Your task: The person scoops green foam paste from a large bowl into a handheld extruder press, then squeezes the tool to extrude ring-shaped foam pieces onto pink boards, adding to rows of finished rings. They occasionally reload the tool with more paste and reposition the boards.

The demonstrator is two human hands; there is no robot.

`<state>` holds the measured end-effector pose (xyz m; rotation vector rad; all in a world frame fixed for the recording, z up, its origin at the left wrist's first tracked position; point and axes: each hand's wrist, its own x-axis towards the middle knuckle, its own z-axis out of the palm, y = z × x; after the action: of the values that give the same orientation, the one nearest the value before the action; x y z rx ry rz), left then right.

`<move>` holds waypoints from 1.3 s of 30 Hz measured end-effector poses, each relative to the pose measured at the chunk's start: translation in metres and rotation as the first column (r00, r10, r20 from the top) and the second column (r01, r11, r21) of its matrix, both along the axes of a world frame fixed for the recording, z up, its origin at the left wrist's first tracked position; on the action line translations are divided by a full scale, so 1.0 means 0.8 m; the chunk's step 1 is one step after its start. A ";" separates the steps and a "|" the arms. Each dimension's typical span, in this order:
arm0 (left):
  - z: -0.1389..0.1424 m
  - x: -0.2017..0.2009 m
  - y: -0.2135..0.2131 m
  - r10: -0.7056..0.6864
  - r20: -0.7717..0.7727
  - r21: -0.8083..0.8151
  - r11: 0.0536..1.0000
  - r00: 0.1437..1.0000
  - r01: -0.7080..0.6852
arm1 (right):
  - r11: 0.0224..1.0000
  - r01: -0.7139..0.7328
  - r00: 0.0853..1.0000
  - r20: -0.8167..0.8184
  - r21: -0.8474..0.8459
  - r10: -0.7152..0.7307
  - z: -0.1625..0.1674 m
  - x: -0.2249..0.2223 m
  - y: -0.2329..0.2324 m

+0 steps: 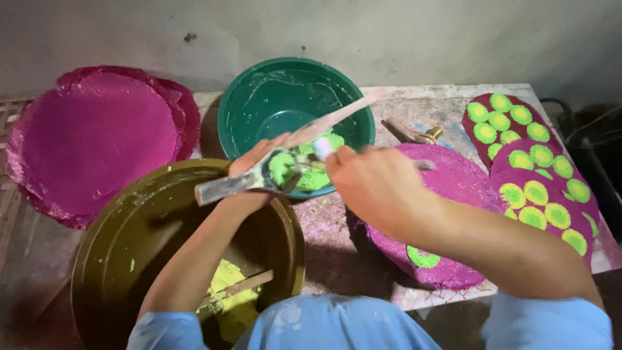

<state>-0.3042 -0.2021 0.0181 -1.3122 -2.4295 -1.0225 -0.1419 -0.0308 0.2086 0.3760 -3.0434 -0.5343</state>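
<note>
Left hand grips a paste-laden scoop; right hand grips a flat stick. Green basin at twelve o'clock, dotted pink sheets at three.

free: bare tabletop between bowls | blocked: green bowl, olive basin, pink discs

1. No package, label, sign or screen shows anywhere on the table, against the wall or around the bowls
2. Far right edge, beside the table: a dark shape sits in deep shadow, too dim to tell what it is, though it could perhaps be a container of some kind; no label shows on it
</note>
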 end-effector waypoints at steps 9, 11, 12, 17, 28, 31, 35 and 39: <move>-0.009 0.002 0.006 0.084 0.217 0.190 0.974 0.973 -0.126 | 0.938 0.163 0.986 0.076 -0.306 -0.147 -0.058 0.009 0.027; -0.010 -0.006 0.009 0.171 0.278 0.157 0.963 0.945 -0.221 | 0.852 0.191 0.976 0.004 -0.488 -0.217 -0.060 0.012 0.042; -0.010 -0.008 0.012 0.189 0.274 0.186 0.952 0.943 -0.245 | 0.796 0.194 0.965 -0.032 -0.573 -0.259 -0.065 0.010 0.047; 0.000 -0.009 0.036 0.294 -0.145 0.224 0.940 0.945 -0.258 | 0.378 -0.029 0.974 -0.111 -0.925 -0.196 -0.164 -0.019 0.012; 0.028 -0.013 0.043 0.282 -0.212 0.148 0.956 0.936 -0.254 | 0.205 0.255 0.927 0.179 -0.945 -0.330 -0.236 -0.038 0.053; 0.022 -0.025 0.044 0.306 -0.044 0.122 0.946 0.951 -0.299 | 0.231 0.152 0.973 0.104 -0.961 -0.208 -0.227 -0.024 0.038; 0.003 -0.044 0.024 -0.182 0.595 0.465 0.872 0.783 -0.151 | 0.351 0.246 0.952 0.157 -0.904 -0.263 -0.168 -0.024 0.091; -0.015 -0.038 -0.006 -0.410 0.876 0.463 0.863 0.254 -0.203 | 0.463 -0.043 0.977 -0.135 -0.885 -0.167 -0.102 -0.037 0.159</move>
<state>-0.3350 -0.2072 0.0058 -0.6303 -2.2672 -3.0184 -0.1713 0.0964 0.1267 0.1200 -2.6226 0.9863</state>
